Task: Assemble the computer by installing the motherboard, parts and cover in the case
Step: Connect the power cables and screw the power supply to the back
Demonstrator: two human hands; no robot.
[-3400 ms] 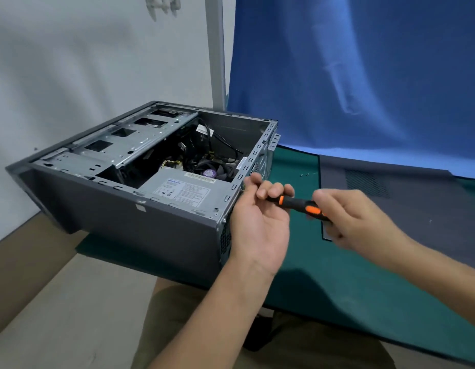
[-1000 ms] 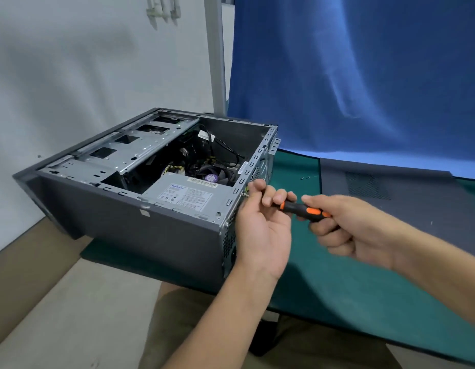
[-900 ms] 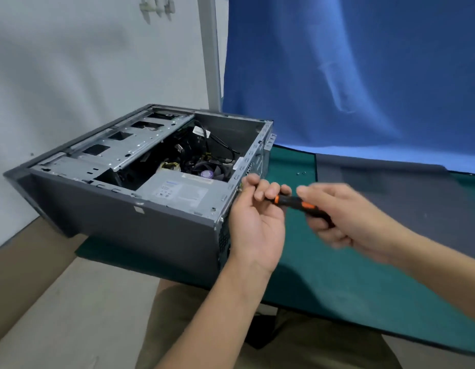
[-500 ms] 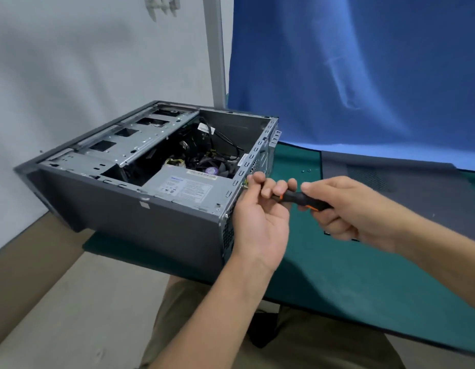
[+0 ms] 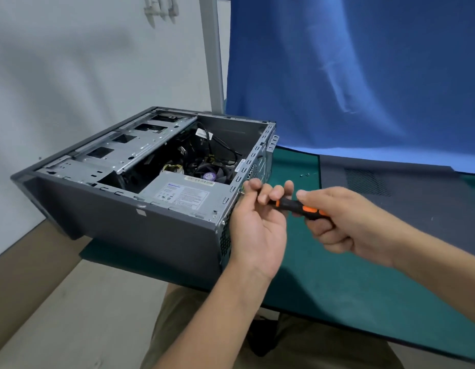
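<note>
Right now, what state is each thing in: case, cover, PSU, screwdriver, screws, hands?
Case, lying on the mat, open side up, cover off.
Cover, flat on the mat, right of the case.
PSU, seated in the case's near corner.
Screwdriver, roughly level, tip end at the case's rear panel.
Screws, loose on the mat.
Left hand, pinches the shaft near the tip.
Right hand, grips the handle.

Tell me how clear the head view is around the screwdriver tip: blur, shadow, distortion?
Head view: the right hand on the screwdriver handle looks slightly motion-soft; the tip is hidden behind the fingers of the left hand, curled round the shaft; the case interior sits in deep shadow; no glare.
</note>
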